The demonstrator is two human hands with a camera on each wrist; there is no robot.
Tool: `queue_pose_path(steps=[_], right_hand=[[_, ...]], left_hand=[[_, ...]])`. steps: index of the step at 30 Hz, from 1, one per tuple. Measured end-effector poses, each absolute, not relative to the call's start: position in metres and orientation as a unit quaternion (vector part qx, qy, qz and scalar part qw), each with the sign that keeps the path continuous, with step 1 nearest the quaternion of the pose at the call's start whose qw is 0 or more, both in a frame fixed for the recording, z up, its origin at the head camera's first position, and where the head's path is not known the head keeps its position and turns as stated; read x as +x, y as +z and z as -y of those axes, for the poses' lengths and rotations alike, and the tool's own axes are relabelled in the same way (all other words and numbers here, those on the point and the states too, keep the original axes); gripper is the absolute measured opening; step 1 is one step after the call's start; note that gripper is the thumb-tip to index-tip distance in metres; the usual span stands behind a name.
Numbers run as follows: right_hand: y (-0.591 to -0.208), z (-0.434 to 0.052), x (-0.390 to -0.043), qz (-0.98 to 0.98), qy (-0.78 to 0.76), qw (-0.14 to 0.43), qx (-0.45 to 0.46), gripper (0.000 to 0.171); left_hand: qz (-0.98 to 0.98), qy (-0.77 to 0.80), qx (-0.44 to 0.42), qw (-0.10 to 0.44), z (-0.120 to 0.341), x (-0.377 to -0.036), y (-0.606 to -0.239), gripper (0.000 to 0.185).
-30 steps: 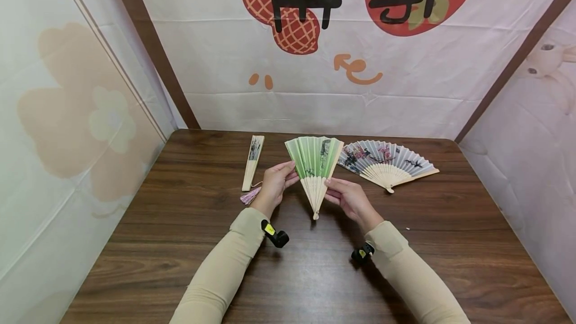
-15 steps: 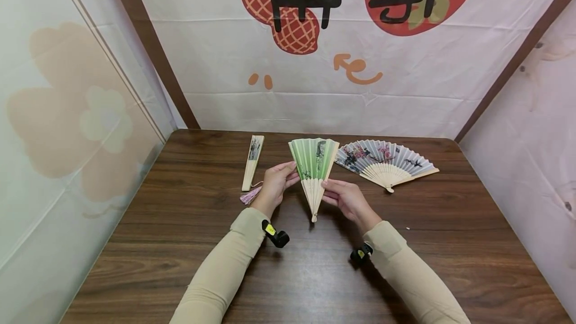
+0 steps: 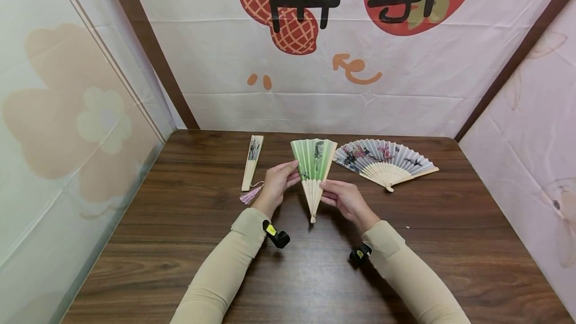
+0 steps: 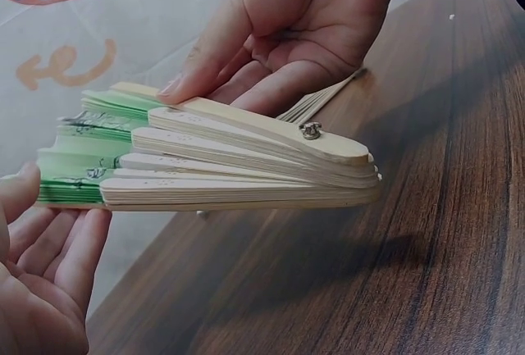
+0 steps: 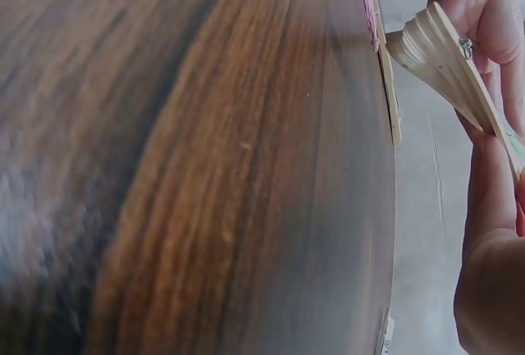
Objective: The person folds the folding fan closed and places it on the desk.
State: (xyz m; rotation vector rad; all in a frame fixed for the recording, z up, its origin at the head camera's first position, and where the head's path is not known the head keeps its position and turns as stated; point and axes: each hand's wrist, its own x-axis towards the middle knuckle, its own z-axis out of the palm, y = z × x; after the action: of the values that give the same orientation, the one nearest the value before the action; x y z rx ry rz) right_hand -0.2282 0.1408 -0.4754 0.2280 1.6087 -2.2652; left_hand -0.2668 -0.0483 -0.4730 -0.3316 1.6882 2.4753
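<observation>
Above the worktop's [image 3: 189, 244] centre, the half-folded green fan [image 3: 314, 159] is pinched by the left hand [image 3: 276, 184] at 9 o'clock and the right hand [image 3: 344, 198] at 3; closing it well probably means pressing the outer ribs together evenly, pivot steady

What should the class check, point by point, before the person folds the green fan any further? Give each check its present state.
1. Left hand holds the left edge of the green fan: ok.
2. Right hand holds the right edge by the ribs: ok.
3. Fan lifted off the table, rivet end pointing down: ok.
4. Ribs stacked evenly at the rivet, none sticking out: ok.
5. No fingers caught between the pleats: cannot tell.
6. Closed fan with its pink tassel, and the open blossom fan, lie apart from the hands: ok.
</observation>
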Motion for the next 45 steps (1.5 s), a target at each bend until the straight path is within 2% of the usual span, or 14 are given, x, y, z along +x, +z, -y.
queue_pose_path(steps=[8, 24, 37, 45], right_hand=[[-0.4759, -0.1386, -0.2278, -0.575, -0.795, 0.177, 0.079, 0.038], [-0.4783, -0.1382, -0.2268, -0.577, -0.793, 0.183, 0.071, 0.017], [-0.4783, -0.1353, -0.2249, -0.589, -0.782, 0.193, 0.062, 0.034], [-0.477, -0.1346, -0.2234, -0.591, -0.78, 0.199, 0.055, 0.036]], left_hand=[[-0.57, 0.813, -0.107, 0.061, 0.0466, -0.266, -0.4729, 0.035], [-0.573, 0.81, -0.111, 0.06, 0.0446, -0.2642, -0.4738, 0.031], [-0.581, 0.805, -0.1, 0.066, 0.0432, -0.2632, -0.4749, 0.035], [-0.593, 0.796, -0.098, 0.07, 0.0442, -0.2614, -0.4735, 0.034]])
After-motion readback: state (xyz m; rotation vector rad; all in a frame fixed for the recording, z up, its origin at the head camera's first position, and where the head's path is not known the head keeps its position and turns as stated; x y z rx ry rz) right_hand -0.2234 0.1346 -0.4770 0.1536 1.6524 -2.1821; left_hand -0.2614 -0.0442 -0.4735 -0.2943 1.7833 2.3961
